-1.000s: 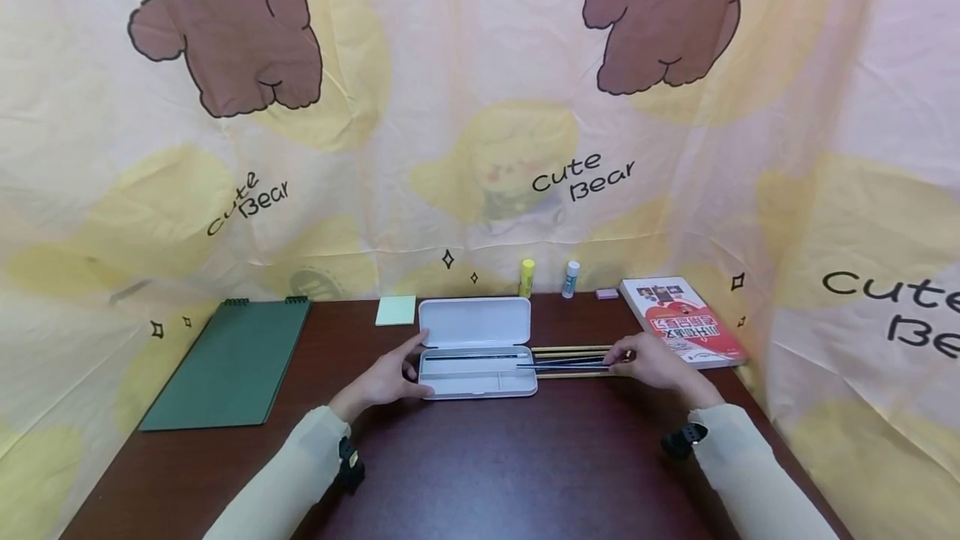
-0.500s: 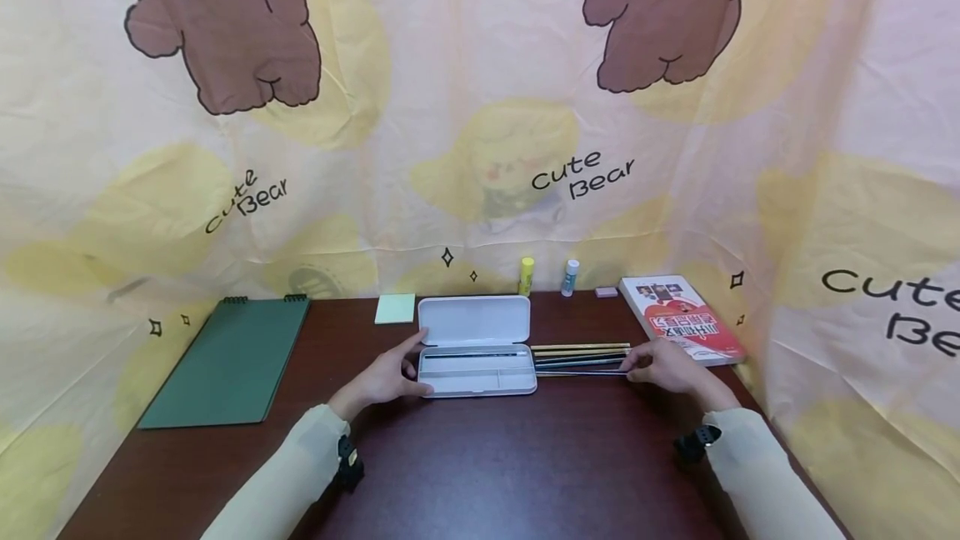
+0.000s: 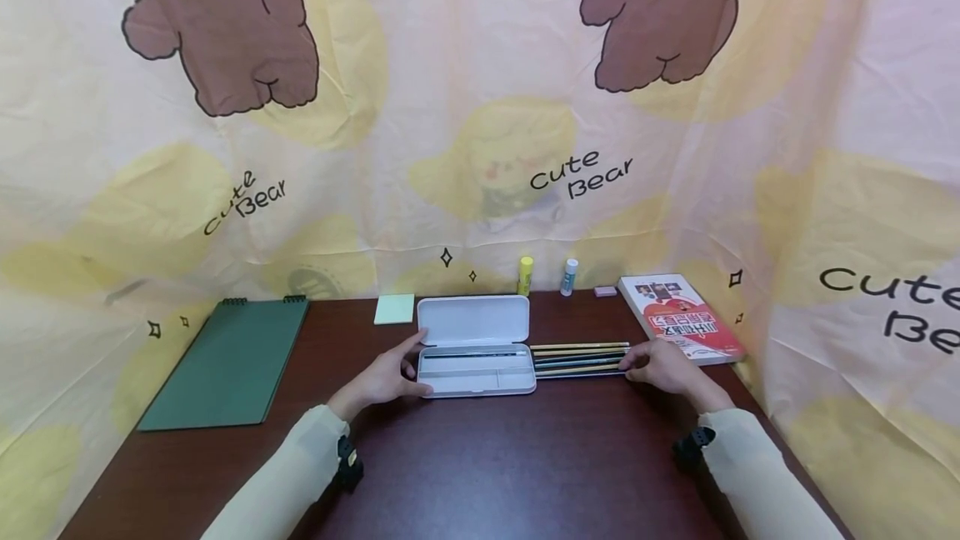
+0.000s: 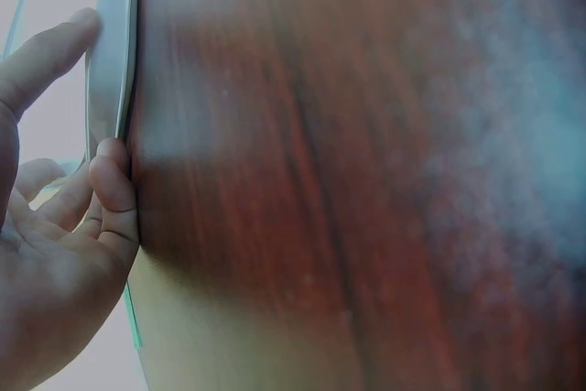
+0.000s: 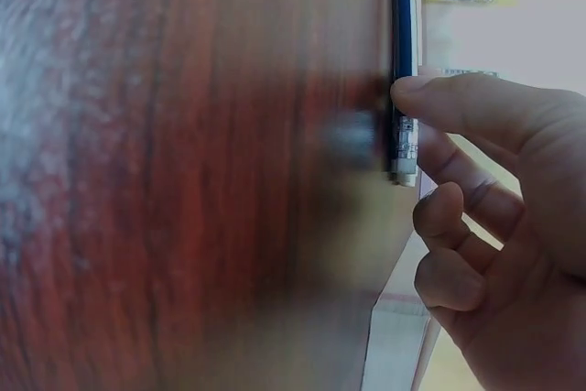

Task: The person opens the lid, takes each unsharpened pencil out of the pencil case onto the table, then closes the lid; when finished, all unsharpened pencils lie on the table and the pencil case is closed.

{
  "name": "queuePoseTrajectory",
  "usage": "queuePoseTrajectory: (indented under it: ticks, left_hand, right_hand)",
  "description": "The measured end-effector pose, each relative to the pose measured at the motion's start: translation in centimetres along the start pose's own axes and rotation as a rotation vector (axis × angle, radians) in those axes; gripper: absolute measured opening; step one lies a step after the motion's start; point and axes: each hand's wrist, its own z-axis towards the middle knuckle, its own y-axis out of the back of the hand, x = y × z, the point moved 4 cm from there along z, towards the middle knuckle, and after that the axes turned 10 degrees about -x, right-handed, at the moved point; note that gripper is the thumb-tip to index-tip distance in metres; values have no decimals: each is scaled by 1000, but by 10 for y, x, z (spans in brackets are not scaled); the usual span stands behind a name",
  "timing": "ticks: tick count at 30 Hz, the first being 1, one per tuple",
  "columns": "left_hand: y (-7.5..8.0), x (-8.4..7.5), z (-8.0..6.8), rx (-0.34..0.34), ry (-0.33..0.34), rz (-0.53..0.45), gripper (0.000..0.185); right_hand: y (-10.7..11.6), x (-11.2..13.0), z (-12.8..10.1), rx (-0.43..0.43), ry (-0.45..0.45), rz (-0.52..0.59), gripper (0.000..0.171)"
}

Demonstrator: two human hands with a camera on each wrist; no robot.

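A white pencil case lies with its lid up on the table. Inside, one dark pencil lies along the back of the tray. My left hand grips the case's left end, thumb at the front corner and a finger near the hinge. To the right of the case, several pencils lie side by side, some yellow and some dark. My right hand is at their right ends. In the right wrist view, its thumb and forefinger pinch a blue pencil close to the eraser end.
A green spiral pad lies at left. Behind the case are pale green sticky notes, a yellow glue stick, a white-capped glue stick and a pink eraser. A red and white book lies behind my right hand.
My right hand has moved right and slightly forward to the front of the row, drawing the pencil's tip away from over the case. My left hand has stayed on the case.
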Motion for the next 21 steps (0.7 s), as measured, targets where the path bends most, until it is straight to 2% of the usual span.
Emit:
queuePoseTrajectory:
  ticks: [4, 9, 14, 21]
  left_hand:
    - [0, 1, -1, -1, 4, -8, 108]
    - [0, 1, 0, -1, 1, -10, 108]
    - [0, 1, 0, 3, 1, -8, 108]
    - [0, 0, 0, -1, -7, -5, 107]
  right_hand:
    - [-2, -2, 0, 4, -19, 3, 15]
    - [-3, -2, 1, -7, 0, 13, 17]
    - [-2, 6, 3, -14, 45, 47, 18]
    - [-4, 30, 9, -24, 140, 74, 19]
